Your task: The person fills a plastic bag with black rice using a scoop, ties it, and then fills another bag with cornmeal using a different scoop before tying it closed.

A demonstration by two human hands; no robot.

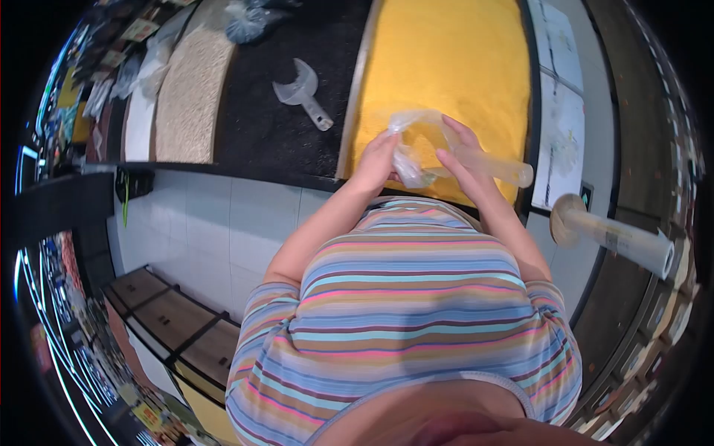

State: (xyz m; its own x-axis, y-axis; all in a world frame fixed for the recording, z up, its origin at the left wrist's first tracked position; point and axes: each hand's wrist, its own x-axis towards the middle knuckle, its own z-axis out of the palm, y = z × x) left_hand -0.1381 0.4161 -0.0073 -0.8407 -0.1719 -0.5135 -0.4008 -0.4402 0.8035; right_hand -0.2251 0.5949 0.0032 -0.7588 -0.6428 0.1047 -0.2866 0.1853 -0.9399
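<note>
My left hand and my right hand both hold a clear plastic bag over a bin of yellow grain. The left hand grips the bag's left edge and the right hand its right side. A clear plastic scoop lies under my right hand, its handle pointing right; whether the fingers also grip it is unclear. The bag is crumpled, with something small and greenish near its bottom.
A second clear scoop lies in the bin of black grain to the left. Further left is a bin of pale grain. A roll of plastic bags stands on a holder at the right. White tiles cover the counter front.
</note>
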